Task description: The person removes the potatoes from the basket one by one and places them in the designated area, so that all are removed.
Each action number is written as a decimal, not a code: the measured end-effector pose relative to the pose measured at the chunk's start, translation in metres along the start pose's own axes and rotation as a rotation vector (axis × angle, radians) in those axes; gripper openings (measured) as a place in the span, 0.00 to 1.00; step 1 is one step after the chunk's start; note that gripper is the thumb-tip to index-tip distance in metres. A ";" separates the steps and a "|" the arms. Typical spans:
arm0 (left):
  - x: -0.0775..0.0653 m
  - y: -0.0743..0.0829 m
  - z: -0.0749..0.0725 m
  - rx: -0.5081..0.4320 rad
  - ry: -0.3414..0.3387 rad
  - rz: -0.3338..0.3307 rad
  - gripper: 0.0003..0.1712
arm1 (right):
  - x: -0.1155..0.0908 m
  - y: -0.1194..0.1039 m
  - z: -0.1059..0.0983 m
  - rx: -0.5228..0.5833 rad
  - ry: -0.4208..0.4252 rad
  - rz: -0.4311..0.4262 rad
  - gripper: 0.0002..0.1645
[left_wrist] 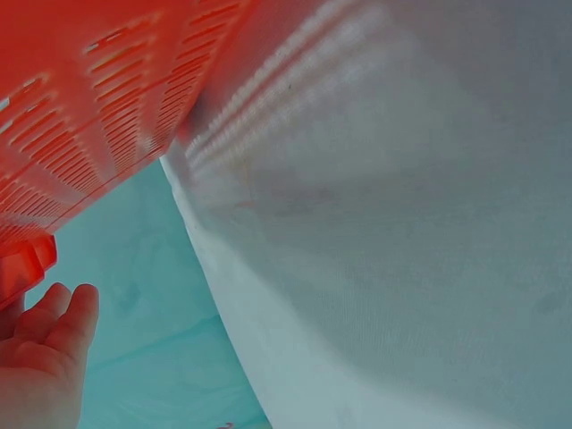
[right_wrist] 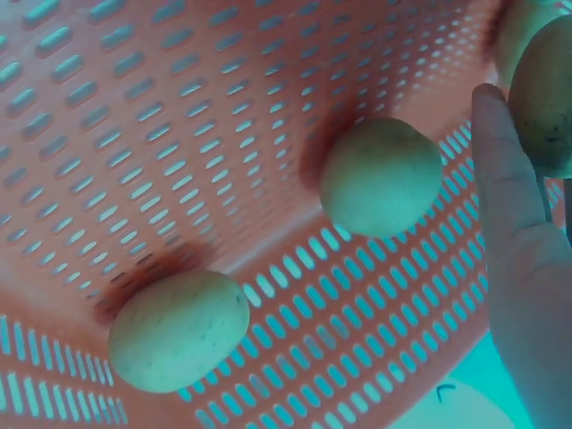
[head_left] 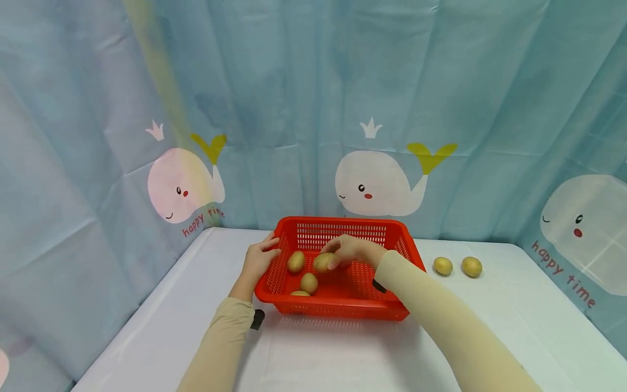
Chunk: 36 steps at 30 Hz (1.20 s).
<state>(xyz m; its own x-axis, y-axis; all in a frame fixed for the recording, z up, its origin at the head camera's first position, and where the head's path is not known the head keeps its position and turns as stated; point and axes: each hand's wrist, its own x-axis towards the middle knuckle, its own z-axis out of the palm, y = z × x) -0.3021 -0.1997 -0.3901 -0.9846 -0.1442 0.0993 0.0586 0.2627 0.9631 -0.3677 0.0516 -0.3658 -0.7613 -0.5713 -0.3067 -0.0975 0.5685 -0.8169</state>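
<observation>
Inside a red plastic basket (head_left: 338, 307) with slotted sides, my right hand (head_left: 349, 249) pinches a yellow-brown potato (head_left: 322, 263) between thumb and fingers. The right wrist view shows that held potato (right_wrist: 545, 98) at the right edge, with a finger alongside it. My left hand (head_left: 258, 261) touches the basket's left rim, its fingers fairly straight. Several loose potatoes lie in the left part of the basket: an upright one (head_left: 296, 262), a rounder one (head_left: 309, 283) and one partly hidden by the front rim (head_left: 300, 293).
Two more potatoes, a nearer one (head_left: 443, 265) and another to its right (head_left: 472, 267), lie on the white table (head_left: 323, 359) right of the basket. A blue curtain (head_left: 294, 109) with whale prints hangs behind the table and along its sides.
</observation>
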 end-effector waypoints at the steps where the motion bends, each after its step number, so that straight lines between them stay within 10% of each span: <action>1: -0.001 0.000 0.000 -0.002 -0.003 0.008 0.24 | -0.003 0.000 -0.001 0.018 0.004 0.001 0.26; 36: 0.002 -0.003 0.000 0.027 -0.005 0.026 0.24 | -0.095 0.009 -0.059 0.171 0.099 -0.092 0.31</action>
<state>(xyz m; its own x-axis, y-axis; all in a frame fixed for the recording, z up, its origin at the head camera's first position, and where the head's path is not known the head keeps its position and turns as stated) -0.3046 -0.2005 -0.3928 -0.9835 -0.1322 0.1231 0.0801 0.2916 0.9532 -0.3341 0.1460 -0.3154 -0.8142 -0.5504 -0.1848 -0.0654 0.4033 -0.9127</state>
